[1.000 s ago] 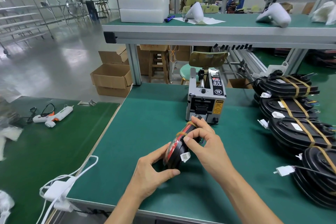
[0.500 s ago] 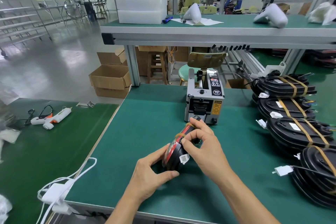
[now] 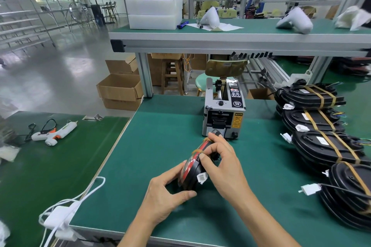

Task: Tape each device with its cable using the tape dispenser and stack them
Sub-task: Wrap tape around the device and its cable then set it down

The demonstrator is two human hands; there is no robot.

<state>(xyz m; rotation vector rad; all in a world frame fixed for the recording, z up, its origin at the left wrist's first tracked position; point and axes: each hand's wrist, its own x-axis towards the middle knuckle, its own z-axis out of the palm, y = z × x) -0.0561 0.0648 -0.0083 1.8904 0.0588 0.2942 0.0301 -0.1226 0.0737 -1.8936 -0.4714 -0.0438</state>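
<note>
Device (image 3: 190, 174) on edge, clamped between my left hand (image 3: 166, 196) and right hand (image 3: 222, 164), below tape dispenser (image 3: 222, 112). Risk: tape strip (image 3: 197, 150) lifts if thumb pressure slips.

device (image 3: 192, 172) underside hidden (hands cover)

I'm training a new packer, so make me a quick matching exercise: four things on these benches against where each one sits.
Things:
1. tape dispenser
2. glue gun
3. device
4. taped stack

Places:
A. held on edge by both hands
B. right side of the mat
C. left bench
D. just behind the hands

Pairs: 1-D, 2-C, 3-A, 4-B
</note>
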